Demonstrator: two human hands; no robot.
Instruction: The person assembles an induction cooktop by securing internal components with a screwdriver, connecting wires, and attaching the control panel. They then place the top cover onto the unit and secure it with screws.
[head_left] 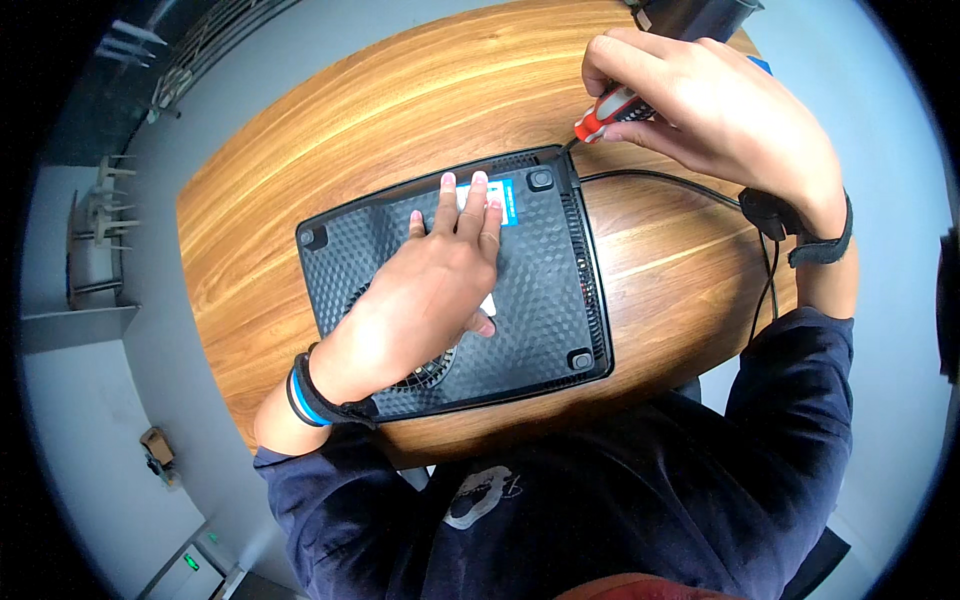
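Observation:
A black flat appliance [535, 290] that looks like an induction cooker lies bottom up on the table, showing a dimpled underside, rubber feet and a round fan grille. Flat on that underside, fingers spread, rests my left hand [425, 285], partly covering the fan grille and a blue-and-white label [509, 202]. My right hand [720, 105] is closed round the handle of a red and grey screwdriver [592, 124]. Its shaft slants down to the cooker's far right corner, close to where the black power cord [655, 174] comes out. Whether the tip touches a screw is too small to tell.
The wooden table [270, 235] has a curved edge. From the cooker the cord runs right, passing under my right wrist and over the table's edge. A dark container [690, 18] stands at the far right, partly behind my right hand. White racks [112, 205] are off to the left.

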